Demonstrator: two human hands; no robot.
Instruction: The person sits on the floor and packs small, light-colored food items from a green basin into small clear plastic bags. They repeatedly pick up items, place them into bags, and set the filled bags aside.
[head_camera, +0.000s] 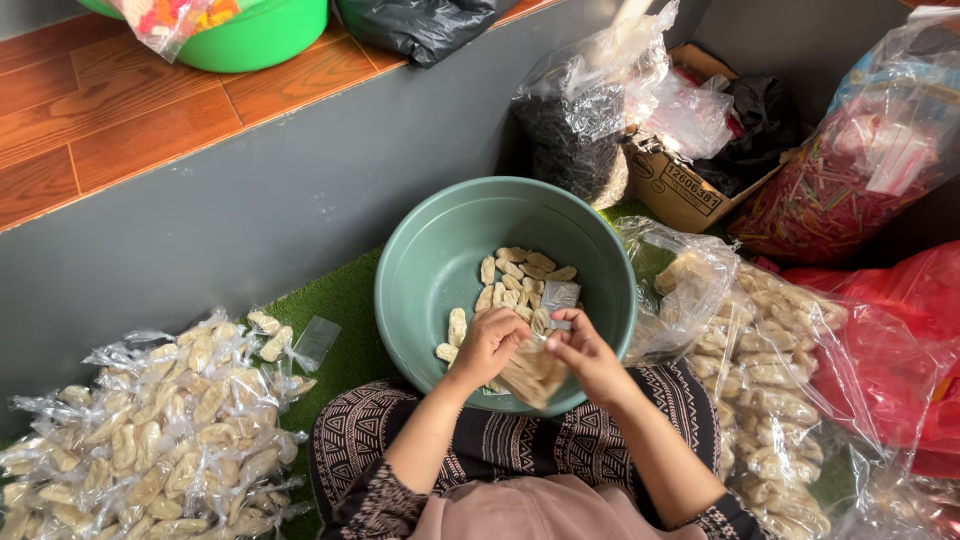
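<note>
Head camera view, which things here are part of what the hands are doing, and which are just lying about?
In use: left hand, right hand, small clear plastic bag of pale crackers, round green plastic basin, heap of filled clear packets.
Lying about: brown cardboard box, red plastic bag, black plastic bag.

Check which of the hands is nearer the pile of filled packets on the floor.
Left. The left hand is on the pile of filled packets' side, over the green basin; the right hand sits farther across, both on a small clear bag.
</note>
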